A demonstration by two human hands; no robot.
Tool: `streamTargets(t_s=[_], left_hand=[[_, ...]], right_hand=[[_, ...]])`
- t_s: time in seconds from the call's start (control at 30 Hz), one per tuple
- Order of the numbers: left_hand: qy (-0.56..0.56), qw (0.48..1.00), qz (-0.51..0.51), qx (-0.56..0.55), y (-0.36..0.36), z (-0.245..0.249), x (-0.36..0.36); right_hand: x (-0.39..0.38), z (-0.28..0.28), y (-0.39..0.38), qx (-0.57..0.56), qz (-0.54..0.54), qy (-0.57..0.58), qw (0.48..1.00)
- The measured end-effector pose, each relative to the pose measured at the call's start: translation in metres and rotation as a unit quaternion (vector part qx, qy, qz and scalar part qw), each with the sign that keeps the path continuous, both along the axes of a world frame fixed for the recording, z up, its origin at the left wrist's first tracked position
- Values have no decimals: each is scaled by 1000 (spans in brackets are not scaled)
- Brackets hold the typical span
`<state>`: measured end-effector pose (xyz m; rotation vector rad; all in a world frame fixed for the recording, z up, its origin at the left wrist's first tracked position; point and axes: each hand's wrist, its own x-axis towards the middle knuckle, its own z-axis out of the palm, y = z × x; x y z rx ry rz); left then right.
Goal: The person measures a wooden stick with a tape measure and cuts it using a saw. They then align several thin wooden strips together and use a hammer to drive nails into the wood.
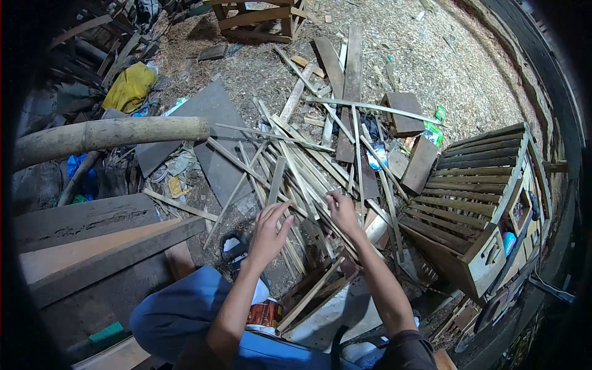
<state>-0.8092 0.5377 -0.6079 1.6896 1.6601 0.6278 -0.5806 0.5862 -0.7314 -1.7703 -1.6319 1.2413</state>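
Note:
A loose heap of thin wooden strips (302,166) lies crisscrossed on the ground in front of me. My left hand (269,229) is over the near left part of the heap, its fingers apart and nothing held in them. To its right, my right hand (343,213) is at the strips with its fingers curled. Whether a strip is between those fingers is too small to tell. One short strip (311,295) leans near my knees, beside a red patterned can (265,314).
A thick bamboo pole (117,137) juts in from the left above a dark flat sheet (216,135). A slatted wooden crate (472,191) stands at the right. Planks (92,225) lie at the left, near a yellow cloth (131,86). A wooden frame (256,20) is at the top.

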Motion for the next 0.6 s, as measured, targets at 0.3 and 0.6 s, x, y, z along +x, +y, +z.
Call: streamTargets(t_s=[0.3,0.6], left_hand=[[-5,994,-50,99,12,29,24],[73,975,-19,211,11,40,40]], right_hand=[[44,128,-28,50,-6,62,997],[55,172,-36,58,-39,77,995]])
